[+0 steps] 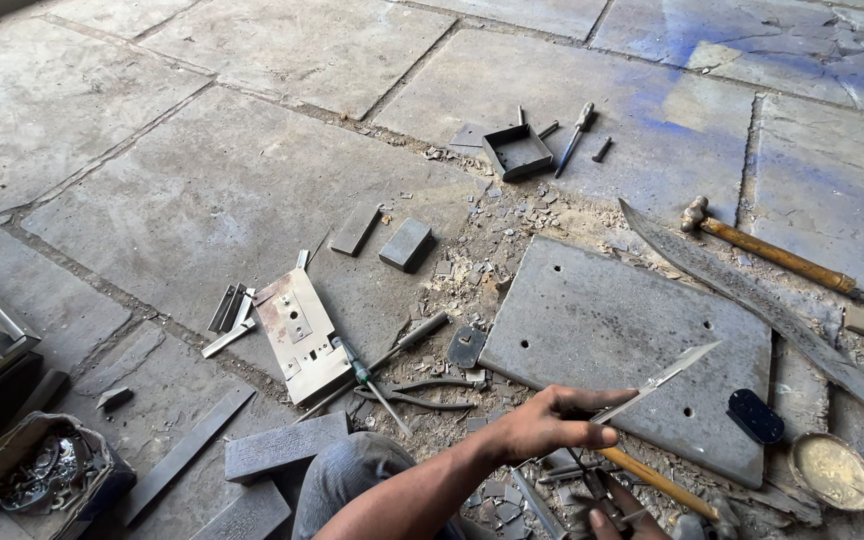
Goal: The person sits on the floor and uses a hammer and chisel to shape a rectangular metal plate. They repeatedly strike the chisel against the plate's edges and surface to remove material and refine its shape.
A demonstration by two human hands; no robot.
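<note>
It was a rough metalworking shop on a stone-slab floor (252,190), strewn with a hammer (767,250), pliers (422,392), steel plates (622,340) and metal scraps (472,270).

Stone floor (252,190) bears a steel slab (612,330), hammer (767,250) (wooden-handled), pliers (417,392).

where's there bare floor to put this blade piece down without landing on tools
Free: the grey steel plate beside the left hand, and the stone slabs beyond the two metal blocks. Crowded: around the pliers, the small tray and near the hammer.
</note>
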